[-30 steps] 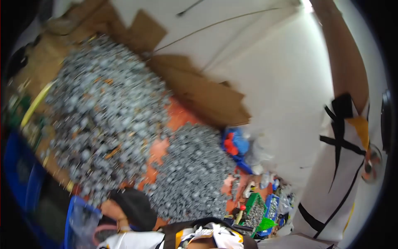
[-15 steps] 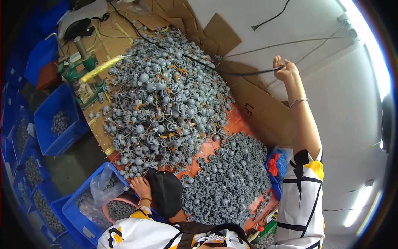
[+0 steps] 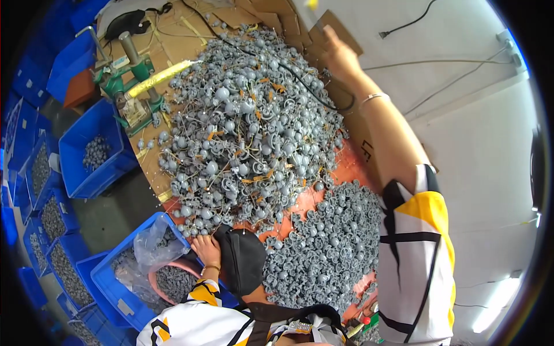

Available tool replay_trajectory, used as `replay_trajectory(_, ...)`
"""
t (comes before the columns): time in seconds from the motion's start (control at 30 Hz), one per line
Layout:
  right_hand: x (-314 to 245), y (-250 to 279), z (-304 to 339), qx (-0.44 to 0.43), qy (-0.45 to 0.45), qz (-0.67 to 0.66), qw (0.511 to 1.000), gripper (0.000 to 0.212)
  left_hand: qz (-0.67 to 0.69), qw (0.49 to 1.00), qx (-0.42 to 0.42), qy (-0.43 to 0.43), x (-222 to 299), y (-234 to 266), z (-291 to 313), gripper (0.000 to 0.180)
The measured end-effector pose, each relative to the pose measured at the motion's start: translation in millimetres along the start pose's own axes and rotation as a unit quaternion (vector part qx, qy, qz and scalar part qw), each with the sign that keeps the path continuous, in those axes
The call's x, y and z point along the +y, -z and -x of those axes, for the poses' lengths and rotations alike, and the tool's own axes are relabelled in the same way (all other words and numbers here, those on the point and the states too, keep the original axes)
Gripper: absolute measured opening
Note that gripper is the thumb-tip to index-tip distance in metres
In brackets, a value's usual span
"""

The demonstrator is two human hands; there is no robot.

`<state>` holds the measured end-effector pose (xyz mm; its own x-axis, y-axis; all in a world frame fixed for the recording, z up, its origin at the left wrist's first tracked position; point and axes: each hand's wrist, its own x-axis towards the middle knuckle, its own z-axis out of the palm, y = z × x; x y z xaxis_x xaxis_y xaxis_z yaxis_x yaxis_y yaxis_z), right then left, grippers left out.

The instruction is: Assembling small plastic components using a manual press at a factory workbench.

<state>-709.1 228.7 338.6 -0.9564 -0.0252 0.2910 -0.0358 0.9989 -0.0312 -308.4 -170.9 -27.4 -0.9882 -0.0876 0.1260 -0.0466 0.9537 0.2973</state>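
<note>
Two hands are visible; clock positions are read from the centre of the view. Left hand [image 3: 206, 251]: between 7 and 8 o'clock, palm down, fingers extended and slightly spread, at the lower edge of the large heap of grey parts [image 3: 245, 135], just beside a black fabric item [image 3: 242, 265]. Right hand [image 3: 341, 57]: 1 o'clock, raised, one finger extended; its grip cannot be determined. A blurred yellow item [image 3: 312, 4] lies beyond its fingertips, at 12 o'clock. Large heap: 11 o'clock, crossed at its upper right by a black cable [image 3: 283, 65]. Smaller heap of grey parts [image 3: 326, 254]: 5 o'clock. Blue bin [image 3: 108, 294], containing a pink basin [image 3: 153, 285]: 8 o'clock. Green machine [image 3: 112, 86]: 10 o'clock.
</note>
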Motion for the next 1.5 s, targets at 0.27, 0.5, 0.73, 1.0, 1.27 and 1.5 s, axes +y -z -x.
replay_trajectory(0.27,-20,-36,128,-0.312,0.023,0.021,0.950,0.074,0.000,1.000,-0.003,-0.002,-1,-2,1,0.012)
replay_trajectory(0.5,-5,57,275,-0.236,0.091,0.069,0.965,0.054,-0.033,0.999,0.010,-0.016,1,-4,4,0.016)
replay_trajectory(0.73,-6,260,584,-0.310,-0.184,0.089,0.929,0.027,-0.118,0.991,0.007,-0.063,2,-11,10,0.022)
replay_trajectory(1.0,-280,391,1084,0.199,-0.825,0.058,0.525,0.028,-0.133,0.983,0.096,-0.082,-15,-25,15,0.032)
replay_trajectory(1.27,-435,76,1111,-0.025,-0.868,-0.237,0.436,0.026,-0.017,0.986,0.130,-0.099,-25,-23,15,0.046)
replay_trajectory(1.5,-526,107,1098,0.052,-0.859,-0.368,0.351,0.031,0.247,0.923,0.136,-0.263,-1,78,13,0.038)
